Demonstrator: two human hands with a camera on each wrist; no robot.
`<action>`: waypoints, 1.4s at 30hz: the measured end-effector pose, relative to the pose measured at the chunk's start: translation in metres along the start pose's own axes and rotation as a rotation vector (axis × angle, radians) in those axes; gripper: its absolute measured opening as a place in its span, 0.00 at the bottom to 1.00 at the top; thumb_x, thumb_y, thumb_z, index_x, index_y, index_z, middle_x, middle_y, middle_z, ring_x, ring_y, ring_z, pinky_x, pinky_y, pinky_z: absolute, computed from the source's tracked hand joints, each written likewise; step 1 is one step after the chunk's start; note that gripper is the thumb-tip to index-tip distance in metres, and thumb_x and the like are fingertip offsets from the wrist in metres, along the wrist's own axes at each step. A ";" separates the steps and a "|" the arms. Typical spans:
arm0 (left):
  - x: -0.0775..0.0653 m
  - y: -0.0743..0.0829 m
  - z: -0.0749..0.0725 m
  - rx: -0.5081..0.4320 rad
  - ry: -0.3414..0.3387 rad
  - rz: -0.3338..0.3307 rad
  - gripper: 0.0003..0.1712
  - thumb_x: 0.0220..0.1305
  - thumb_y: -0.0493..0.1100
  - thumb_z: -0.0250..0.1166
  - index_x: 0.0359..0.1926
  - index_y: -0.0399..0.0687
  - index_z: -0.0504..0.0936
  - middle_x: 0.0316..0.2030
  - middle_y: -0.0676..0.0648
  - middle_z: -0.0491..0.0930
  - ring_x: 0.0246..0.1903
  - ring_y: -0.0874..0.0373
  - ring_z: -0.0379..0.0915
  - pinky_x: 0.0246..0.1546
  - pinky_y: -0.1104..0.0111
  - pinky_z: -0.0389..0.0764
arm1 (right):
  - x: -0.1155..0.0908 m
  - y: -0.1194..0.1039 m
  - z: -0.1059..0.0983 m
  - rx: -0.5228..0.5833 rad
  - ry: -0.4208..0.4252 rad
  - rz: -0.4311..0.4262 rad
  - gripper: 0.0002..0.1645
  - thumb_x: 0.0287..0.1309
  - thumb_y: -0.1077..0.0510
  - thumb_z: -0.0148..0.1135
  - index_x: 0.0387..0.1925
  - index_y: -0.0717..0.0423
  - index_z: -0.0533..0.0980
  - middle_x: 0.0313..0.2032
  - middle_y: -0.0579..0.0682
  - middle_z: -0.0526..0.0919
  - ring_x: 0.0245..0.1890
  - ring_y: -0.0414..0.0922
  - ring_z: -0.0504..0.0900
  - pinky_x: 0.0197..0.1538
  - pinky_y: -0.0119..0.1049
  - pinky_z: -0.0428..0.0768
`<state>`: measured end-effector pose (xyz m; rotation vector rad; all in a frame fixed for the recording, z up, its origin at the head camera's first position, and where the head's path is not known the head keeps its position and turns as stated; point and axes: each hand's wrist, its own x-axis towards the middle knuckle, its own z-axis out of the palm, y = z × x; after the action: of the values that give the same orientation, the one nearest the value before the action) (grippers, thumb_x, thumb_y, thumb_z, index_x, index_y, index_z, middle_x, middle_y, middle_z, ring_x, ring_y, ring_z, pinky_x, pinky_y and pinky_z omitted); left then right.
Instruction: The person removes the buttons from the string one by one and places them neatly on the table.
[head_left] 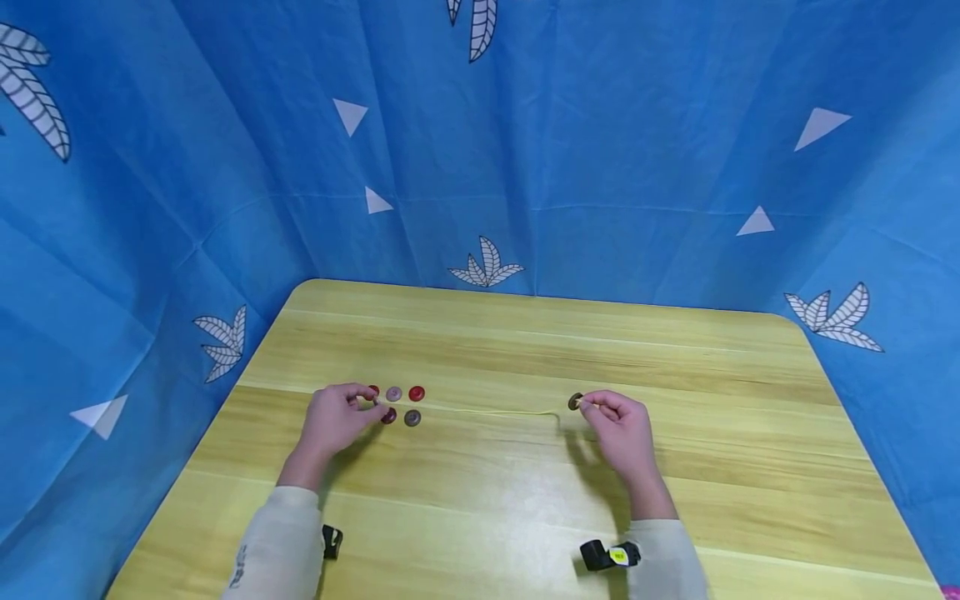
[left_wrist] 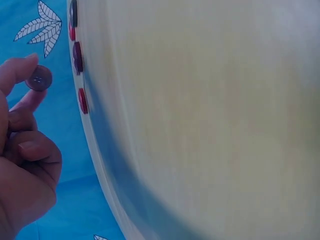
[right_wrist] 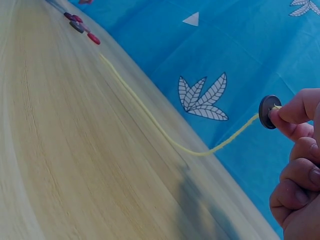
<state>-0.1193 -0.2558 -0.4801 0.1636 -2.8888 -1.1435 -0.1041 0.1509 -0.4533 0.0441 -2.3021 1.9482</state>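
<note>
My left hand (head_left: 337, 417) pinches a brownish-purple button (left_wrist: 39, 78) between thumb and a finger, raised above the table. In the right wrist view, my right hand (right_wrist: 302, 165) pinches the end of a yellow string (right_wrist: 145, 107) close against a dark button (right_wrist: 267, 111). The string passes through that button, then sags and runs left toward the other buttons. Whether its far end touches the left hand, I cannot tell. Beside the left hand lie a red button (head_left: 416, 392), a mauve button (head_left: 393, 392), a dark red button (head_left: 388, 415) and a grey-brown button (head_left: 412, 417).
One more red button (head_left: 373, 389) is partly covered by the left fingers. The wooden table (head_left: 480, 500) has rounded far corners, with a blue patterned curtain (head_left: 637, 167) behind and at the sides. Black wrist straps (head_left: 596, 555) show at the sleeves.
</note>
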 end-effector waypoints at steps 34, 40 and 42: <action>0.007 -0.019 -0.008 0.157 -0.087 -0.074 0.16 0.54 0.46 0.78 0.39 0.39 0.89 0.25 0.50 0.80 0.28 0.52 0.71 0.36 0.57 0.73 | 0.001 0.006 -0.002 0.009 0.000 0.019 0.05 0.60 0.73 0.61 0.33 0.75 0.81 0.11 0.41 0.59 0.13 0.34 0.56 0.20 0.27 0.59; 0.006 -0.020 -0.008 0.155 -0.092 -0.084 0.16 0.54 0.46 0.78 0.40 0.40 0.89 0.29 0.49 0.82 0.30 0.52 0.72 0.36 0.57 0.72 | 0.008 0.035 -0.003 0.048 0.017 0.036 0.04 0.61 0.71 0.63 0.34 0.71 0.83 0.11 0.40 0.59 0.13 0.35 0.56 0.19 0.27 0.58; 0.006 -0.019 -0.008 0.157 -0.088 -0.079 0.16 0.54 0.46 0.77 0.40 0.40 0.89 0.29 0.49 0.82 0.31 0.51 0.72 0.36 0.57 0.73 | 0.008 0.039 -0.002 0.054 0.022 0.022 0.04 0.61 0.70 0.64 0.34 0.70 0.83 0.11 0.41 0.59 0.13 0.34 0.55 0.19 0.27 0.58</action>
<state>-0.1233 -0.2761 -0.4872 0.2390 -3.0761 -0.9559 -0.1163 0.1604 -0.4901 0.0032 -2.2461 2.0105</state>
